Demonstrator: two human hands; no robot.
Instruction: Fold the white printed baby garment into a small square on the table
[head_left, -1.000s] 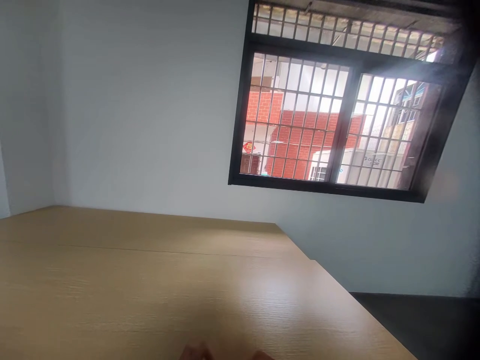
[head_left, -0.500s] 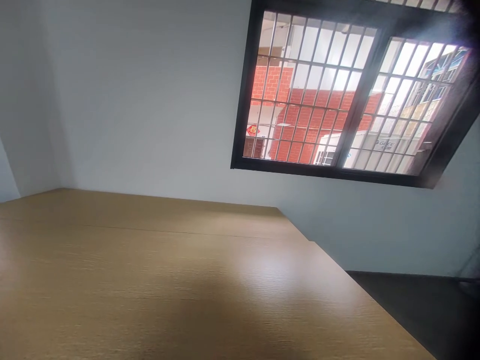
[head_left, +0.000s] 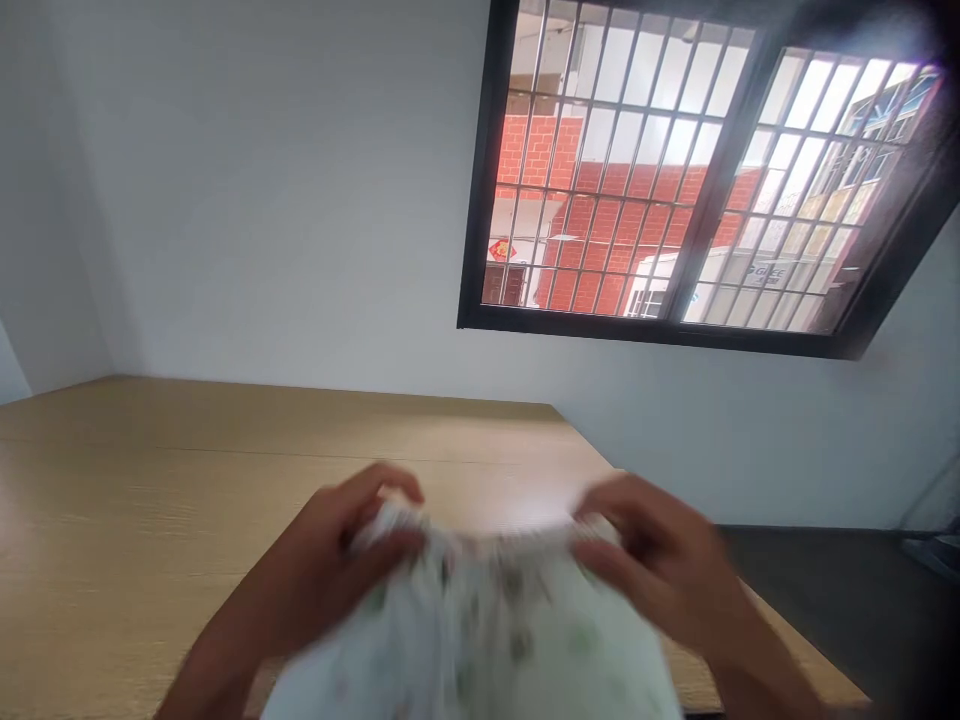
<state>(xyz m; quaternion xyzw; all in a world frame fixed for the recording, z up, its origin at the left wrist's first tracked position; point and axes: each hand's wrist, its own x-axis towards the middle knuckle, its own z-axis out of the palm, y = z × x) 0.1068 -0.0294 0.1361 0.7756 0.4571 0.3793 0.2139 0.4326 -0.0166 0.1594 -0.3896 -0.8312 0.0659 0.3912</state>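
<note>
My left hand (head_left: 330, 560) and my right hand (head_left: 652, 560) are raised in front of me, blurred by motion. Each grips an upper corner of a white cloth with a green and dark print (head_left: 480, 630), perhaps a garment or towel. The cloth is stretched between the hands and hangs down past the bottom of the picture. Its lower part is hidden below the frame. Behind it lies a light wood table (head_left: 150, 480), and the cloth does not appear to touch it.
The wooden tabletop has a seam across it and ends at a diagonal edge on the right, beyond which lies a dark floor (head_left: 810, 590). A pale wall (head_left: 262, 200) rises behind it, with a barred black-framed window (head_left: 622, 170) above.
My hands have risen into view from the bottom edge, holding the printed cloth up over the table. Earlier only fingertips showed, then nothing. The view has shifted only slightly.
</note>
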